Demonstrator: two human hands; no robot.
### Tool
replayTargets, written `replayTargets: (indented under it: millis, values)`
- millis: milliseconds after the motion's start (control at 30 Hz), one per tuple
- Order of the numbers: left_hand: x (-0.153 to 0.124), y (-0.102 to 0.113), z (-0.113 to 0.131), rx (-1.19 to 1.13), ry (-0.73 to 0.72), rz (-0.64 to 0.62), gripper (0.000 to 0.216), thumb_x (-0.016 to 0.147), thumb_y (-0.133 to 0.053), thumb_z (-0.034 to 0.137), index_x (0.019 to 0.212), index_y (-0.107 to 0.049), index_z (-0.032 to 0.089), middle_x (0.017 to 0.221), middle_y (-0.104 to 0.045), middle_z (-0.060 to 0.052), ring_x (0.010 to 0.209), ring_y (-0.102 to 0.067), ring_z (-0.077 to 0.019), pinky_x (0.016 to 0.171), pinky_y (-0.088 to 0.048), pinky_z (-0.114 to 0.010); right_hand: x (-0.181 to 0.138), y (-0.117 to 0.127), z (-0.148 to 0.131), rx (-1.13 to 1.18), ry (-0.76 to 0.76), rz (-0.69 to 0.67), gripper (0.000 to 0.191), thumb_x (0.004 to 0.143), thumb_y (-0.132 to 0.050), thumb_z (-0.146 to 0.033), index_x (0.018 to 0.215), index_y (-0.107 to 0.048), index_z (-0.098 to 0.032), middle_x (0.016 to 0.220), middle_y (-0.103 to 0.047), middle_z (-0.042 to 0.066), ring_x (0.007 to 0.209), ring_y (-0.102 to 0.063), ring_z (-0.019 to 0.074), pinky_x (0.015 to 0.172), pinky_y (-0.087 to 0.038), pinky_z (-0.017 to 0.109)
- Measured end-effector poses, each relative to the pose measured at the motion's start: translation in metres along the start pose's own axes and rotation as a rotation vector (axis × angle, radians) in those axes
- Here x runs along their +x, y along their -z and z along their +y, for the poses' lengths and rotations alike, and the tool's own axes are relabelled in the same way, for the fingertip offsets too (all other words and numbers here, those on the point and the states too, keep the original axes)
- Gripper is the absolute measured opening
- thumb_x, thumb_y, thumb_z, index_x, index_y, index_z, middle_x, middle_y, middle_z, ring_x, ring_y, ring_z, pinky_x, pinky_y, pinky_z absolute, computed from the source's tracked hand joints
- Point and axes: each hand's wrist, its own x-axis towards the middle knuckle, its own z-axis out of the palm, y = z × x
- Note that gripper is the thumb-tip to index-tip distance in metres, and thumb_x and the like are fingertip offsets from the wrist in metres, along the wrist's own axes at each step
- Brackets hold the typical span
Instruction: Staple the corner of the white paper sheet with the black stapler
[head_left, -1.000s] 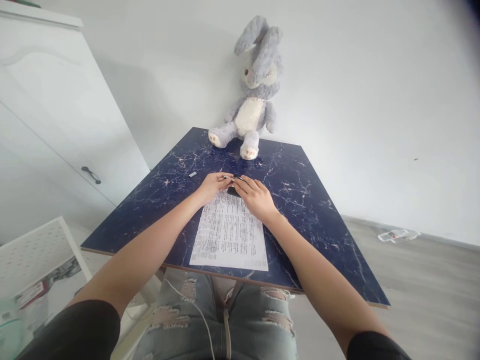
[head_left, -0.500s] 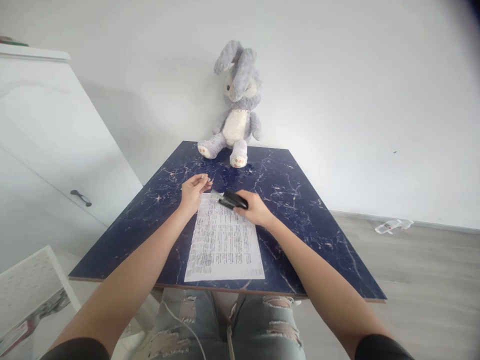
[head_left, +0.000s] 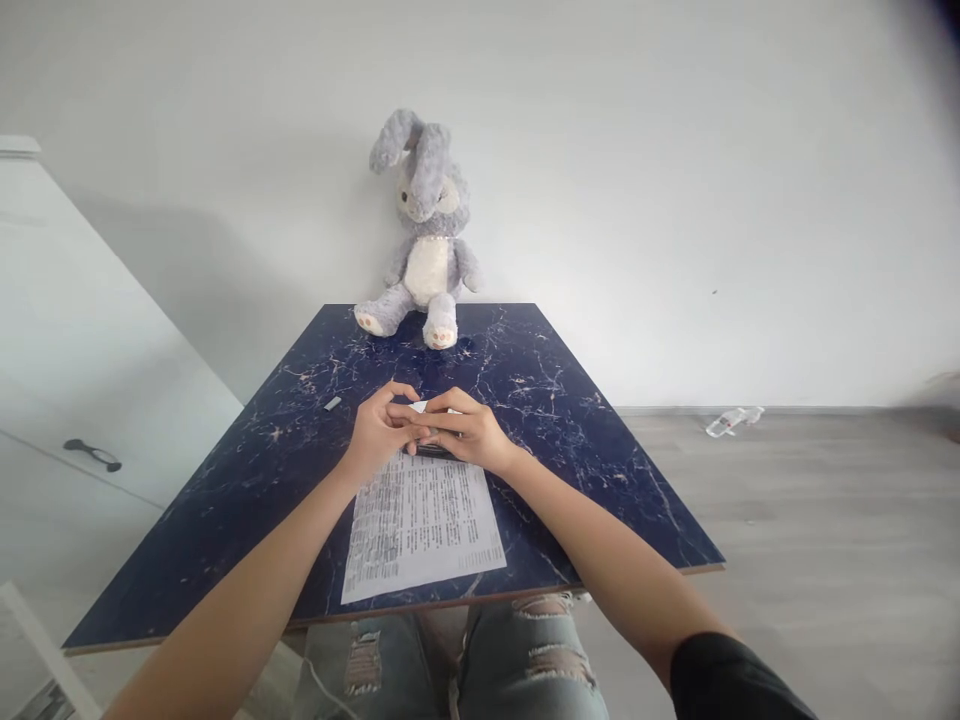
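Observation:
Both hands meet over the top end of a printed sheet of paper (head_left: 427, 535). Beneath my fingers is a black stapler (head_left: 437, 452), mostly hidden; only its dark lower edge shows. My right hand (head_left: 476, 432) is closed around it from the right. From the left, my left hand (head_left: 379, 432) presses thumb and fingers together at its front end, touching the right fingertips. A small white patch shows between the hands. Left of them, a short grey strip (head_left: 332, 404), which looks like a row of staples, lies on the table.
The dark blue marbled table (head_left: 585, 470) has a grey plush rabbit (head_left: 431, 240) sitting at its far edge against the wall. A white cabinet (head_left: 97, 330) stands at the left. Clear plastic items (head_left: 733, 421) lie on the floor at the right.
My hands have come together over the stapler, which was apart from the left hand before. The small grey strip now shows on the table. My view has shifted right.

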Motion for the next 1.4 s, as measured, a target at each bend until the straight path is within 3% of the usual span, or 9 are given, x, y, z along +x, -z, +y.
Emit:
replayTargets:
  millis: [100,200,300,433,567,833,967,1100,1400]
  values:
    - [0.004,0.011,0.003,0.109,-0.052,0.032,0.047,0.076,-0.087,0.051,0.106,-0.062,0.025,0.075,-0.076,-0.002,0.049,-0.066,-0.0183,0.05,-0.052,-0.03,0.001,0.006,0.009,0.004,-0.075,0.076,0.032,0.104,-0.057,-0.048,0.114,-0.078,-0.025,0.106,-0.074,0.009,0.098,-0.067,0.0244,0.094,-0.057,0.042]
    - [0.012,0.048,0.003,0.479,-0.135,0.354,0.03,0.097,-0.062,0.053,0.106,-0.066,0.024,0.074,-0.074,-0.004,0.056,-0.067,-0.0196,0.062,-0.053,-0.033,-0.004,0.031,0.037,-0.058,-0.434,0.215,0.036,0.104,-0.052,-0.048,0.106,-0.075,-0.02,0.089,-0.074,0.008,0.078,-0.067,0.0224,0.078,-0.056,0.037]
    - [0.018,0.096,-0.006,0.94,0.047,0.646,0.027,0.103,-0.051,0.035,0.115,-0.071,0.021,0.093,-0.077,-0.013,0.086,-0.074,-0.0298,0.084,-0.054,-0.043,-0.02,0.065,0.079,-0.3,-0.769,0.321,0.029,0.096,-0.056,-0.042,0.104,-0.072,-0.019,0.079,-0.073,0.008,0.073,-0.066,0.0242,0.074,-0.052,0.036]
    - [0.018,0.13,-0.03,1.28,0.32,0.559,0.033,0.096,-0.061,0.027,0.124,-0.074,0.017,0.131,-0.068,-0.024,0.124,-0.061,-0.0428,0.1,-0.048,-0.054,-0.047,0.097,0.123,-0.473,-1.017,0.326,0.025,0.083,-0.07,-0.044,0.085,-0.073,-0.02,0.079,-0.076,0.011,0.076,-0.069,0.0271,0.077,-0.05,0.037]
    - [0.019,0.13,-0.046,1.326,0.35,0.515,0.03,0.098,-0.059,0.033,0.119,-0.079,0.023,0.13,-0.067,-0.021,0.127,-0.055,-0.0438,0.102,-0.045,-0.058,-0.065,0.106,0.139,-0.44,-1.088,0.265,0.029,0.076,-0.076,-0.049,0.071,-0.075,-0.02,0.076,-0.077,0.013,0.079,-0.07,0.0309,0.08,-0.051,0.04]
    - [0.028,0.12,-0.044,0.957,0.147,0.519,0.015,0.095,-0.063,0.025,0.09,-0.077,0.022,0.094,-0.074,-0.013,0.097,-0.068,-0.0299,0.094,-0.048,-0.04,-0.037,0.082,0.096,-0.594,-0.722,0.372,0.038,0.089,-0.067,-0.047,0.102,-0.076,-0.013,0.108,-0.07,0.02,0.106,-0.063,0.0341,0.098,-0.048,0.047]
    - [0.032,0.095,-0.041,0.454,-0.047,0.38,0.029,0.095,-0.062,0.039,0.114,-0.075,0.021,0.087,-0.073,-0.006,0.073,-0.065,-0.0195,0.077,-0.052,-0.032,-0.009,0.04,0.042,-0.164,-0.43,-0.026,0.037,0.1,-0.057,-0.052,0.11,-0.072,-0.02,0.108,-0.069,0.012,0.092,-0.065,0.0252,0.084,-0.051,0.038]
    - [0.032,0.074,-0.044,0.273,0.04,0.198,0.039,0.09,-0.066,0.049,0.107,-0.079,0.018,0.081,-0.07,-0.005,0.065,-0.06,-0.0149,0.065,-0.049,-0.028,-0.004,0.003,0.018,-0.138,-0.314,-0.369,0.037,0.088,-0.076,-0.045,0.113,-0.067,-0.019,0.104,-0.067,0.008,0.088,-0.063,0.0236,0.08,-0.049,0.036]
    - [0.033,0.075,-0.046,0.396,0.0,0.062,0.049,0.091,-0.072,0.055,0.122,-0.074,0.017,0.093,-0.077,-0.008,0.077,-0.072,-0.0186,0.076,-0.058,-0.033,-0.008,-0.005,0.025,-0.157,-0.351,-0.374,0.015,0.086,-0.071,-0.027,0.086,-0.058,-0.02,0.083,-0.064,0.002,0.073,-0.056,0.017,0.068,-0.038,0.03]
